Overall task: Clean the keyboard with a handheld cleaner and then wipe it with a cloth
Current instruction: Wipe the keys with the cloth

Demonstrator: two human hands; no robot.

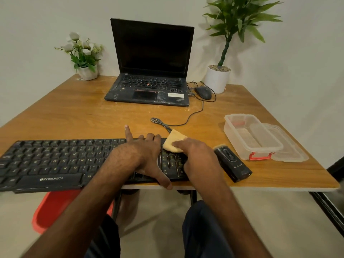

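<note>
A long black keyboard (55, 161) lies along the front edge of the wooden table (74, 112). My left hand (141, 155) rests flat on its right part, fingers spread, thumb over the front edge. My right hand (197, 157) presses a small yellow cloth (174, 142) onto the keyboard's far right corner, over the number pad. The black handheld cleaner (230, 162) lies on the table just right of the keyboard, untouched.
A clear plastic box (251, 136) with a red clasp and its lid beside it sit at the right. At the back stand an open laptop (150, 71), a wired mouse (203, 92), a flower pot (87, 71) and a potted plant (217, 79). A red bin (54, 207) is under the table.
</note>
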